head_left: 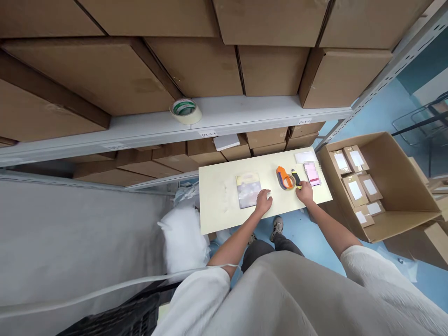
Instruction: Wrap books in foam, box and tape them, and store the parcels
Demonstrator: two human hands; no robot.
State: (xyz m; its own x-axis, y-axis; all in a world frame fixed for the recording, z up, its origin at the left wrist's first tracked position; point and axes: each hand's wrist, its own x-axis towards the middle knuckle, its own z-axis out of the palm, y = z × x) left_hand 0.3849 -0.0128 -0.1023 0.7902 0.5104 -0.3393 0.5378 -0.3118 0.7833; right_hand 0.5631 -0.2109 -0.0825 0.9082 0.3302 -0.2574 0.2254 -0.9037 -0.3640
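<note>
My left hand point(263, 202) is over the pale table point(217, 212), at the right edge of a flat packet with a purple and yellow print point(248, 190). Its fingers are apart and curved, holding nothing. Farther right, my right hand point(304, 192) has its fingers closed on the lower end of a black and yellow cutter point(296, 178). Just left of the cutter lies an orange tape dispenser point(283, 175) with a roll of tape. A pink and white item point(312, 173) and a white slip point(305, 157) lie beyond my right hand.
An open carton point(406, 186) with several small labelled boxes stands right of the table. Shelves of brown boxes run along the far side, with a tape roll point(185, 111) on the shelf edge point(241, 109). White bags point(184, 238) are at the table's left.
</note>
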